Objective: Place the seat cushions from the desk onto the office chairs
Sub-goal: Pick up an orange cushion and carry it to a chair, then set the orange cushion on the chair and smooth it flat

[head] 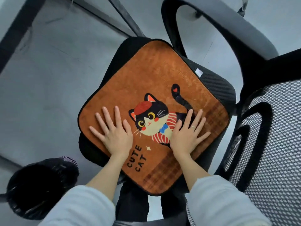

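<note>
Your left hand (114, 133) and right hand (189, 132) press flat — fingers spread, gripping nothing — on the cushion (153, 101) atop the chair (216, 88); bin (40, 186) at 8 o'clock.

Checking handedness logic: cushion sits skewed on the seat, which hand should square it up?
Left, marginally. The left hand lies flat near the cushion edge that overhangs the seat; the right hand lies further in on the cushion.
</note>
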